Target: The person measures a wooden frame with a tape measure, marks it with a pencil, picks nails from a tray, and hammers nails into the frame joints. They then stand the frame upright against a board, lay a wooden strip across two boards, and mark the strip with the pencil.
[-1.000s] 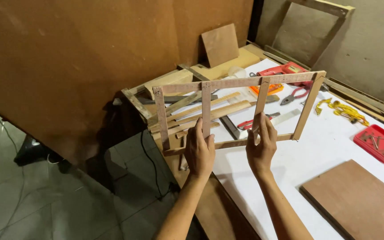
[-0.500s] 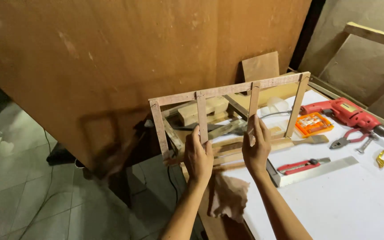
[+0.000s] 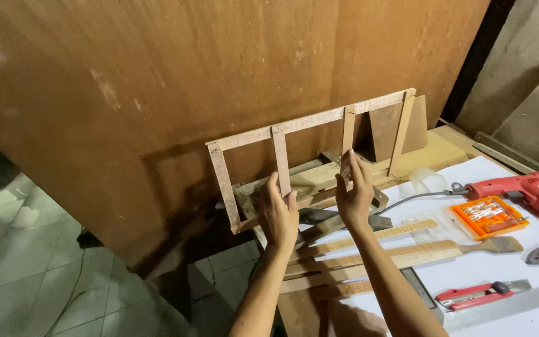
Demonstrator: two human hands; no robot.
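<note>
Compared with the earlier frame, the wooden frame [image 3: 310, 159] sits further left and closer to the large brown board [image 3: 157, 81] behind it, and the view has swung left, bringing more of the red drill [image 3: 525, 190] and the orange bit case [image 3: 486, 216] into sight. The left hand [image 3: 279, 212] grips one inner upright of the frame; the right hand [image 3: 354, 196] grips the next upright. The frame is held upright above the table edge [image 3: 432, 274]. The drill is cut off at the right border. The frame's lower rail is partly hidden behind both hands. Loose wooden strips [image 3: 369, 256] lie below the wrists
</note>
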